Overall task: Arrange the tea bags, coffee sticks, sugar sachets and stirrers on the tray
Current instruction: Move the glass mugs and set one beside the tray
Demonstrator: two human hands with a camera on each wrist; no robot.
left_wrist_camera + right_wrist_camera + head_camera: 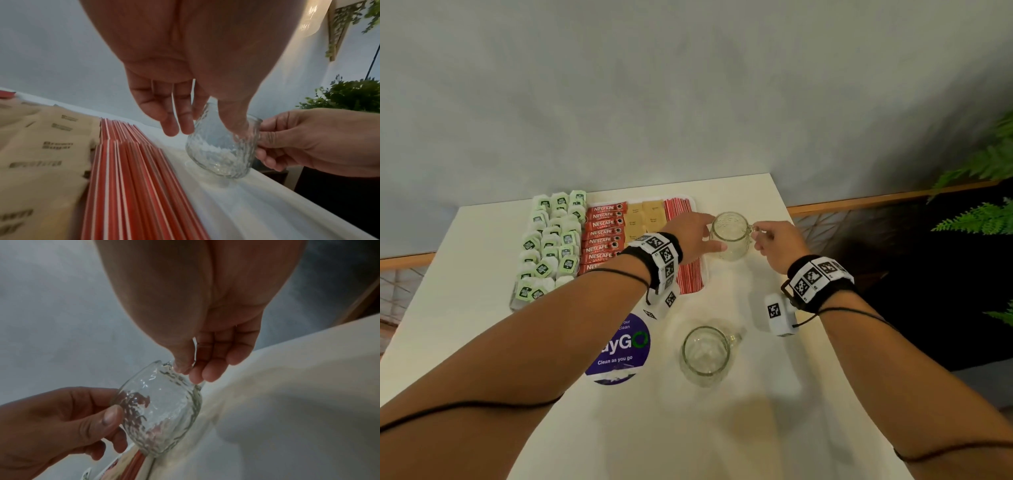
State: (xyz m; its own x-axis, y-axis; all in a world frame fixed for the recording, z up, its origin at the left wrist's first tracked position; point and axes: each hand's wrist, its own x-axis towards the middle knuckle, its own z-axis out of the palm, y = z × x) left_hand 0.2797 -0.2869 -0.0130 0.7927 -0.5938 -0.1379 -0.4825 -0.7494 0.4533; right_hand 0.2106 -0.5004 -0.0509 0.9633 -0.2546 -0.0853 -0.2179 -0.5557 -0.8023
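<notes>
Tea bags [551, 243], coffee sticks [604, 233], sugar sachets [645, 216] and stirrers [681, 205] lie in rows on the tray [705, 274], centre-left in the head view (arranging looks done). Left wrist: left hand [170, 91] wraps a glass mug [222, 154], centre-right. Right wrist: right hand [218, 350] pinches its handle.

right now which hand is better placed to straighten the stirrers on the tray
Left. Both hold the mug, but the left hand is above the stirrers; the right hand pinches the handle beyond them.
</notes>
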